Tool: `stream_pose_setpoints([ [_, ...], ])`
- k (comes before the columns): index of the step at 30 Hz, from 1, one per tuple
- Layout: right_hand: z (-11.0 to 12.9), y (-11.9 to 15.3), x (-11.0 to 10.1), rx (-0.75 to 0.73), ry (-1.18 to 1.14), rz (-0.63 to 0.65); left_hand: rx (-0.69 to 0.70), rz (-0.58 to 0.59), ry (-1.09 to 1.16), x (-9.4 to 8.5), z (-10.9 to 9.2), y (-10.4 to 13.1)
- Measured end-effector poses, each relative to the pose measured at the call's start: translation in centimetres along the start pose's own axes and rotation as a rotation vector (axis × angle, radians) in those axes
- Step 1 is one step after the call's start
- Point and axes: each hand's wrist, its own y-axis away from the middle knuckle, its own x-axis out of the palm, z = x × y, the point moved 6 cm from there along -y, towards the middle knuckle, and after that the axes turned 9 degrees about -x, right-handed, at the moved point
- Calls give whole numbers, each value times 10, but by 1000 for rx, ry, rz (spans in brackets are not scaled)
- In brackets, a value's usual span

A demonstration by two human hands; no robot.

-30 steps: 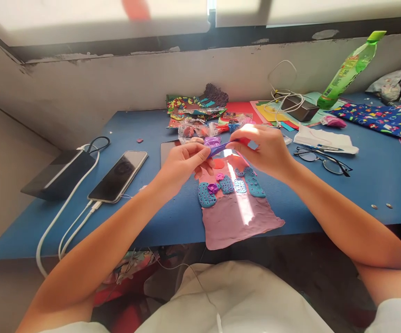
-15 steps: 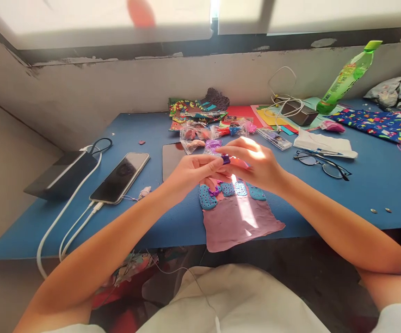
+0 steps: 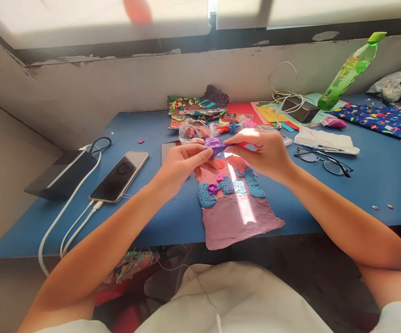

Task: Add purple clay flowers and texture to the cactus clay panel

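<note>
A strip of purple clay point(image 3: 217, 151) is stretched between my hands above the table. My left hand point(image 3: 188, 162) pinches its left end between thumb and fingers. At the other end my right hand point(image 3: 261, 150) grips it with thumb and forefinger. Below them lies a flat clay picture point(image 3: 237, 219) with a mauve lower part and a pink upper part. Blue clay pieces point(image 3: 256, 184) with small dots run across its middle, and a purple clay blob point(image 3: 213, 188) sits on the left one. Behind my hands is a packet of purple clay point(image 3: 212, 142), partly covered.
On the blue table point(image 3: 172, 222) at left lie a phone point(image 3: 120, 175) with white cables and a black box point(image 3: 64, 173). To the right are glasses point(image 3: 323, 162), a tissue point(image 3: 327, 140) and a tilted green bottle point(image 3: 353, 71). Clay bags point(image 3: 193, 129) and coloured paper point(image 3: 273, 115) lie behind.
My hands have moved apart, and the purple clay between them has gone from a compact lump to a stretched strip. More of the clay picture's upper part shows.
</note>
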Motion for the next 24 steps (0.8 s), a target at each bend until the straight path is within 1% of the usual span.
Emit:
stream_pose_setpoints([
  [4, -9, 0, -11, 62, 69, -113, -90, -29, 100, -4, 3, -3],
  [6, -5, 0, -14, 51, 73, -140, -138, -57, 140, -5, 4, -5],
  [7, 0, -1, -14, 22, 64, -141, -152, -68, 152, -5, 5, -5],
  [9, 9, -2, -11, -43, 11, -114, -169, -62, 161, -4, 7, -6],
  [10, 13, -3, -8, -67, -32, -90, -176, -40, 159, -1, 9, -7],
  [12, 18, -2, 0, -93, -107, -40, -197, 37, 150, 5, 12, -6],
  [14, 18, -1, 7, -108, -139, -20, -216, 132, 156, 12, 14, -3],
  [16, 15, 1, 12, -99, -148, -19, -223, 218, 180, 18, 14, 1],
  [18, 11, 4, 16, -73, -176, 18, -203, 273, 177, 22, 12, 5],
  [21, 12, 6, 20, -73, -193, 131, -164, 257, 71, 21, 10, 7],
  [23, 12, 6, 18, -50, -169, 154, -148, 205, 2, 18, 8, 7],
  [24, 11, 5, 16, -16, -157, 146, -134, 172, -17, 16, 7, 6],
])
